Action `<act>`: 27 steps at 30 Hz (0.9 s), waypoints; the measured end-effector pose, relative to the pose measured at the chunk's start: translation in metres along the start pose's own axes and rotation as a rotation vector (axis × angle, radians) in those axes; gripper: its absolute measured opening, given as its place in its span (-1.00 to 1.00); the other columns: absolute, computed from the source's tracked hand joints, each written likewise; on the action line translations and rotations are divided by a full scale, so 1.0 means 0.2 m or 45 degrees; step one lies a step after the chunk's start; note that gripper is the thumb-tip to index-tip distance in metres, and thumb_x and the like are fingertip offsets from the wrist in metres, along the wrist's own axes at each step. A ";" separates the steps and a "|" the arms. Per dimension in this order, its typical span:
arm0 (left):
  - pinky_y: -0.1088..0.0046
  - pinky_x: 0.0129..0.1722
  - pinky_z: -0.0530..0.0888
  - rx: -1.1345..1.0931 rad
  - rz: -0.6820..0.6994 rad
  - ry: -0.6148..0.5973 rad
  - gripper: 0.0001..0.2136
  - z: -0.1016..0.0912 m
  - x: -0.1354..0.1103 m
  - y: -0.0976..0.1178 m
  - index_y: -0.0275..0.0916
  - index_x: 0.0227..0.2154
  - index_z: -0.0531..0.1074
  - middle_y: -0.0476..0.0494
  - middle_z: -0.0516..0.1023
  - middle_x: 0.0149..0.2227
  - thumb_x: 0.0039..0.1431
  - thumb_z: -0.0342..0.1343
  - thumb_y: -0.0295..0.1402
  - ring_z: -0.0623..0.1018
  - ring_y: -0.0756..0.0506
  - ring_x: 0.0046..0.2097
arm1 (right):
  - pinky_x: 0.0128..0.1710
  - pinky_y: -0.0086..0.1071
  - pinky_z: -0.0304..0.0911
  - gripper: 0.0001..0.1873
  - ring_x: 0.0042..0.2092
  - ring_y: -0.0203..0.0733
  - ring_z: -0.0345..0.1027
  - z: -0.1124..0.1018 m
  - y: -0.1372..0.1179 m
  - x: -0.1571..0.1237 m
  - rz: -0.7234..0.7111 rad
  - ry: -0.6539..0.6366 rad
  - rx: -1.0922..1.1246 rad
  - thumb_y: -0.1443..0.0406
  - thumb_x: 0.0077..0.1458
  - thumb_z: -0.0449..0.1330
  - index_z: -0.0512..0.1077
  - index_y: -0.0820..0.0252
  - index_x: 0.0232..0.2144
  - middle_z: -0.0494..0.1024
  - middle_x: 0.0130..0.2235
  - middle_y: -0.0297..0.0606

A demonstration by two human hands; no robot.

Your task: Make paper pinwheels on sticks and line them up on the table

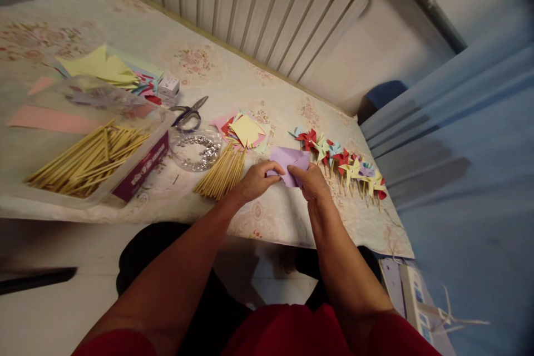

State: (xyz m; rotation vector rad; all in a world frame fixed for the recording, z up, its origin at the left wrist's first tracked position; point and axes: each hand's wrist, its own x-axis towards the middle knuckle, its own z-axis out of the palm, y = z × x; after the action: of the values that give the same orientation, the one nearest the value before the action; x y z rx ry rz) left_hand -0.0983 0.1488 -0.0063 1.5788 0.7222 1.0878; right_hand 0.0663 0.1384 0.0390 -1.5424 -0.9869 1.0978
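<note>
Between my two hands is a piece of purple paper (287, 158), held just above the table, with a corner folded over on its right side. My left hand (262, 179) pinches its left edge. My right hand (312, 181) grips the right part, thumb pressed on top of the paper. Close by on the left lies a bundle of thin wooden sticks (223, 172). Behind it is a small stack of coloured paper squares (246, 129), a yellow one on top. To the right stand or lie several finished paper pinwheels (350, 169) on sticks.
A clear plastic box (104, 192) of wooden sticks is at the left. Next to it are a round clear container (196, 150) of small metal pieces and scissors (189, 113). Yellow paper sheets (98, 68) and a small white box (168, 88) lie farther back. A blue curtain (459, 178) hangs right.
</note>
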 end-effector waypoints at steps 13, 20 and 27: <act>0.38 -0.04 0.40 -0.009 -0.011 0.032 -0.75 -0.01 0.00 0.02 -0.23 -0.26 0.50 -0.10 0.55 -0.17 0.03 0.01 -0.52 0.50 -0.06 -0.12 | -0.40 -0.39 0.26 -0.65 -0.48 -0.30 0.32 -0.02 0.02 0.02 -0.028 0.049 -0.083 0.21 -0.36 0.36 0.47 0.27 -0.43 0.52 -0.49 -0.37; 0.38 -0.05 0.40 0.003 -0.014 0.021 -0.75 -0.01 0.00 0.01 -0.23 -0.25 0.50 -0.08 0.55 -0.18 0.03 0.00 -0.52 0.49 -0.05 -0.13 | -0.40 -0.39 0.25 -0.64 -0.47 -0.29 0.33 -0.02 0.02 0.02 -0.030 0.045 -0.100 0.20 -0.35 0.35 0.48 0.27 -0.41 0.52 -0.48 -0.36; 0.41 -0.13 0.38 0.032 -0.010 0.016 -0.84 0.00 0.00 0.00 -0.22 -0.35 0.49 -0.05 0.54 -0.28 0.00 0.07 -0.49 0.47 -0.05 -0.19 | -0.41 -0.41 0.24 -0.65 -0.48 -0.31 0.31 0.01 0.01 -0.01 -0.021 0.001 -0.108 0.21 -0.33 0.35 0.47 0.25 -0.41 0.50 -0.49 -0.38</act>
State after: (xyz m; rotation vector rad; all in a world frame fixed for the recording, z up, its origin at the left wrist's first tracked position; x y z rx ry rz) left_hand -0.0981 0.1492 -0.0068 1.5906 0.7526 1.0872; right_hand 0.0632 0.1368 0.0363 -1.5999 -1.0560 1.0558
